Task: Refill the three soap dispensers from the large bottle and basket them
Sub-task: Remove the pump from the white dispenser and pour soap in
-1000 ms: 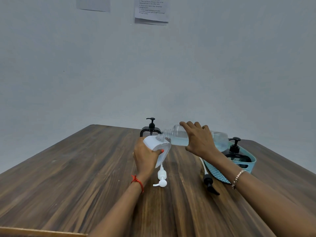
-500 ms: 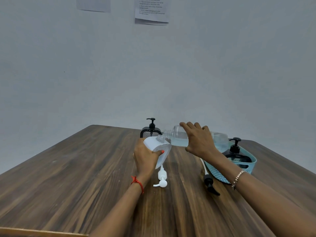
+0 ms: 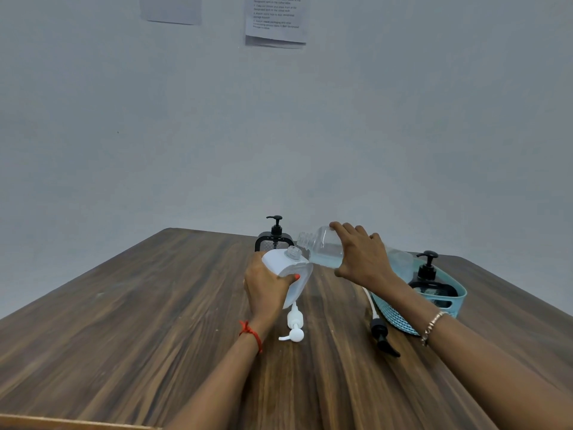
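My left hand (image 3: 266, 285) grips a white soap dispenser (image 3: 286, 268) with its pump off, tilted toward the right. My right hand (image 3: 361, 256) holds the large clear bottle (image 3: 322, 246) nearly level, pale blue liquid inside, its open mouth just above and beside the dispenser's neck. A white pump head (image 3: 294, 325) lies on the table below the dispenser. A black dispenser (image 3: 274, 235) stands behind my left hand. Another black dispenser (image 3: 429, 279) sits in the teal basket (image 3: 455, 301).
A loose black pump with a white tube (image 3: 382, 335) lies on the wooden table (image 3: 139, 321) beside the basket. The table's far edge meets a grey wall with paper sheets (image 3: 274, 20) taped high up.
The large bottle's mouth has lifted slightly away from the white dispenser's neck. Both hands hold their places otherwise.
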The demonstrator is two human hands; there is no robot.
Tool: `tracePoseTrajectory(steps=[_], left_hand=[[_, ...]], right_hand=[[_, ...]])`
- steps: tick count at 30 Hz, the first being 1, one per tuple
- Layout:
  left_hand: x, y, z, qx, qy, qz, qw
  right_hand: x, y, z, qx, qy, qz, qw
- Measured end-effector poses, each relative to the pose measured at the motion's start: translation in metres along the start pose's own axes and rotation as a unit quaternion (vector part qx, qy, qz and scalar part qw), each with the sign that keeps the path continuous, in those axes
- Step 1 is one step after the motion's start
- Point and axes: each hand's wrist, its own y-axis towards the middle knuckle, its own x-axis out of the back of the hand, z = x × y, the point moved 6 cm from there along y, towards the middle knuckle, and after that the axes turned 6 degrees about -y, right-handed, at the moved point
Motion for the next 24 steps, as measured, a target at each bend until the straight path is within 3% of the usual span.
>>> tracePoseTrajectory(steps=[9, 12, 15, 20, 24], left_hand=[[0.005, 0.005, 0.002, 0.036, -0.036, 0.007, 0.999], [0.009, 0.010, 0.007, 0.053, -0.046, 0.004, 0.998], [0.012, 0.015, 0.010, 0.072, -0.061, 0.008, 0.996], [0.017, 0.024, 0.017, 0.092, -0.075, 0.020, 0.993], [0.018, 0.029, 0.021, 0.092, -0.088, 0.036, 0.991]], right_hand=[[-0.005, 0.004, -0.008, -0.054, 0.192, -0.024, 0.980], [-0.012, 0.008, -0.022, -0.111, 0.316, -0.030, 0.942], [-0.028, 0.008, -0.037, -0.176, 0.454, 0.003, 0.874], [-0.060, 0.004, -0.046, -0.202, 0.582, 0.023, 0.787], [-0.081, 0.001, -0.046, -0.214, 0.592, 0.034, 0.776]])
